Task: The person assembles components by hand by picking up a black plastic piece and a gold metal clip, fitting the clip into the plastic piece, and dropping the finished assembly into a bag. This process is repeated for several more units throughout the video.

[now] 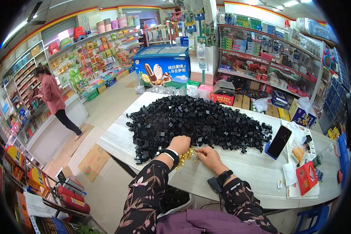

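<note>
Pale marble-patterned desk (257, 171), largest item, spanning centre to right. Black heap of small plastic pieces (195, 121), very large, covering far and left desk; bulk apparently unprocessed. Dark phone (279, 141) propped right of heap. Red box (306, 177) at near right among papers. Left hand (178, 145) clenched at heap's near edge; contents hidden, cannot tell. Right hand (209, 155) just beside, fingers curled, pinching at small gold parts (186, 155) scattered between both hands. No finished pile distinguishable; most work judged remaining.
</note>
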A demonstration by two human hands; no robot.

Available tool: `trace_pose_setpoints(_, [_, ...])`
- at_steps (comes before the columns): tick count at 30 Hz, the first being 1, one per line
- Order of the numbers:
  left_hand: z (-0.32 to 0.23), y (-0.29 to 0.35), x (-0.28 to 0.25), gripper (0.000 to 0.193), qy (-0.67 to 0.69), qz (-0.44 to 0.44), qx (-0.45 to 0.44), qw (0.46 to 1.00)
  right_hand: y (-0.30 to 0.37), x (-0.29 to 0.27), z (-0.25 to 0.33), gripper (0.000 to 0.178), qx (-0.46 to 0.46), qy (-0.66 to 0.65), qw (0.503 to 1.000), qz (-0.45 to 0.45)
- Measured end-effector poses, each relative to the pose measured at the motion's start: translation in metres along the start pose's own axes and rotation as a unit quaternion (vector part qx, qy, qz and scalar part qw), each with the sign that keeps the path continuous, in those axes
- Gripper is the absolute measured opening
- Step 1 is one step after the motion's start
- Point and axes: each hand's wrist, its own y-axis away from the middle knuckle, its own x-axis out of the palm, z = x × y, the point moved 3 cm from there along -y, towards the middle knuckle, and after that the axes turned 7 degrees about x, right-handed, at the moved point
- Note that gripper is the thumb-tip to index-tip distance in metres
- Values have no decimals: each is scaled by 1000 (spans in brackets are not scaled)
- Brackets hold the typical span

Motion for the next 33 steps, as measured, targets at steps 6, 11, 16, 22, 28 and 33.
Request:
trace_pose_setpoints(6, [-5,1,-1,15,38,0,-22,999,2,1,-1,22,-11,9,1000,3])
trace_pose_setpoints(11, [0,-1,-2,17,41,38,-1,998,0,2,1,22,-13,11,1000,-3])
trace_pose_setpoints(16, [-2,-1,-3,20,98,69,-33,992,3,-1,3,21,-20,13,1000,-9])
trace_pose_setpoints(22, [0,-1,6,22,111,38,-71,991,1,1,-1,21,-18,7,1000,-1])
trace_pose_setpoints(28, [-8,-3,-4,20,67,65,-43,995,-2,7,-5,21,-113,4,994,-1])
trace_pose_setpoints(33, [-8,-3,-5,19,53,64,-19,996,-2,7,-6,18,-9,-33,999,21])
